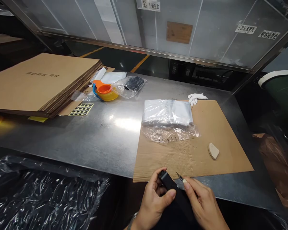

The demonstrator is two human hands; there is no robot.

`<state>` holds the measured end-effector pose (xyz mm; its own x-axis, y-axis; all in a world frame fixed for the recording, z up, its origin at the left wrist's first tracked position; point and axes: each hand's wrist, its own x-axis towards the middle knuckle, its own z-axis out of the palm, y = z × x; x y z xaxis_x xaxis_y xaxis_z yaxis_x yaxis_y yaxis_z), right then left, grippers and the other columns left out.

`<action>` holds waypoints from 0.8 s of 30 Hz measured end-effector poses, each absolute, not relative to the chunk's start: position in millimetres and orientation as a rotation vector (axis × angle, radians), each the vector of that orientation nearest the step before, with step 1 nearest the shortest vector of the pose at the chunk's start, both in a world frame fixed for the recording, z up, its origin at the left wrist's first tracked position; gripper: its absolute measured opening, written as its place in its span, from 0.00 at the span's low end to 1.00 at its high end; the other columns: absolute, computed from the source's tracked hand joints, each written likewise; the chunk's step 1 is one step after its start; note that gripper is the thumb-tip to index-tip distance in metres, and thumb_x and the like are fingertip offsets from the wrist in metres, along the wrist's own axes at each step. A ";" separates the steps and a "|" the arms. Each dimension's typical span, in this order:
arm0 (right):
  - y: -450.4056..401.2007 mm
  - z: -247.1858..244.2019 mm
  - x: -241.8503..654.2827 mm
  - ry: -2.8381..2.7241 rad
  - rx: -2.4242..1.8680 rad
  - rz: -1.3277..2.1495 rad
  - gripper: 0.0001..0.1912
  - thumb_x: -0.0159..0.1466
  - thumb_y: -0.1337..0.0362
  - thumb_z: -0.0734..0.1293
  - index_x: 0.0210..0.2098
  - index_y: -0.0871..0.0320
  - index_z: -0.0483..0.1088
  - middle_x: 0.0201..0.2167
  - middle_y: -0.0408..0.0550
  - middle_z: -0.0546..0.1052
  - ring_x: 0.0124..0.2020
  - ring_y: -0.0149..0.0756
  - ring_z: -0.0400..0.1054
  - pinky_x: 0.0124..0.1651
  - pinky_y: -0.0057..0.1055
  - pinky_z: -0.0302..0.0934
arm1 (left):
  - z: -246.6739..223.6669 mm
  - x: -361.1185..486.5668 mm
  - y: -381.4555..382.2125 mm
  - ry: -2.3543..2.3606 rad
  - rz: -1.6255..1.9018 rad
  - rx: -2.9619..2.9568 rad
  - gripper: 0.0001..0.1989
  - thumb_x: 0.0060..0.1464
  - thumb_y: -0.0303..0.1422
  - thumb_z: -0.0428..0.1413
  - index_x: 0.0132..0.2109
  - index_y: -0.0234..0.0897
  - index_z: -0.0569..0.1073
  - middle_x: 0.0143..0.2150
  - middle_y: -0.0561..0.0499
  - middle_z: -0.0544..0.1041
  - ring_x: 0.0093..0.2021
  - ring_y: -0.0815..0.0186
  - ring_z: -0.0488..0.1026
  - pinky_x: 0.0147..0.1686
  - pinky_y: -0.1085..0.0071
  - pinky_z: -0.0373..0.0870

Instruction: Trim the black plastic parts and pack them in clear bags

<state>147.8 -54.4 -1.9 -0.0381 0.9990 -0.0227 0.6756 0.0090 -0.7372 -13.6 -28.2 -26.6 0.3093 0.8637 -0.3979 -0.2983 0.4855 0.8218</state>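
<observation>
My left hand (151,203) is closed around a long black part (167,180) with a smooth, rounded end, held just off the table's front edge. The lower portion of that part fades into dark shadow. Pinched in my right hand (205,201) is a small pointed craft knife (179,176), its blade angled up and to the left, close beside the black part. Whether the blade touches the part, I cannot tell. Beyond both hands lies a flat cardboard sheet (156,159), carrying a pale wedge-shaped block (213,151) and a stack of clear plastic bags (168,112).
A metal table (105,140) spans the view. Flattened cardboard (43,83) is piled at left, near round stickers (82,109), orange and yellow cups (108,95) and a bag with black pieces (134,83). A white glove (196,97) lies behind. Black plastic (45,195) fills the lower left.
</observation>
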 end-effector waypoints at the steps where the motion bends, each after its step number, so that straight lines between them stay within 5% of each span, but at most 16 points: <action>1: -53.6 -1.6 149.0 -1.737 -1.708 0.835 0.16 0.67 0.59 0.53 0.34 0.55 0.70 0.26 0.45 0.74 0.27 0.32 0.70 0.32 0.24 0.64 | -26.3 -13.3 -27.1 0.965 0.859 0.693 0.30 0.41 0.36 0.64 0.50 0.37 0.61 0.38 0.47 0.74 0.38 0.63 0.72 0.38 0.72 0.69; 7: -44.7 -14.8 162.2 -1.699 -1.816 0.806 0.18 0.67 0.57 0.52 0.36 0.56 0.70 0.31 0.46 0.76 0.33 0.34 0.71 0.33 0.24 0.62 | -31.1 -11.4 -23.8 0.973 0.928 0.634 0.32 0.41 0.35 0.64 0.53 0.39 0.60 0.38 0.48 0.74 0.37 0.64 0.72 0.37 0.73 0.69; 11: -31.5 -46.8 180.5 -1.843 -2.143 0.404 0.17 0.68 0.57 0.51 0.43 0.53 0.67 0.35 0.45 0.76 0.35 0.35 0.71 0.32 0.26 0.61 | -37.8 -8.0 -18.6 1.041 0.964 0.528 0.28 0.42 0.38 0.63 0.50 0.38 0.64 0.40 0.48 0.73 0.38 0.64 0.72 0.33 0.74 0.70; 17: -5.5 -87.2 207.0 -1.955 -2.291 -0.062 0.17 0.66 0.58 0.52 0.35 0.56 0.70 0.28 0.51 0.70 0.29 0.43 0.67 0.26 0.32 0.55 | -48.7 1.6 -15.3 1.078 0.805 0.191 0.17 0.51 0.42 0.56 0.40 0.33 0.66 0.31 0.45 0.76 0.25 0.67 0.74 0.24 0.73 0.73; 24: 20.0 -84.1 213.3 -2.095 -2.033 -0.255 0.12 0.65 0.64 0.55 0.34 0.58 0.69 0.28 0.51 0.69 0.32 0.42 0.63 0.34 0.36 0.59 | -69.7 12.3 -7.0 1.125 0.708 -0.206 0.07 0.58 0.30 0.50 0.40 0.28 0.62 0.29 0.34 0.78 0.25 0.60 0.77 0.26 0.70 0.74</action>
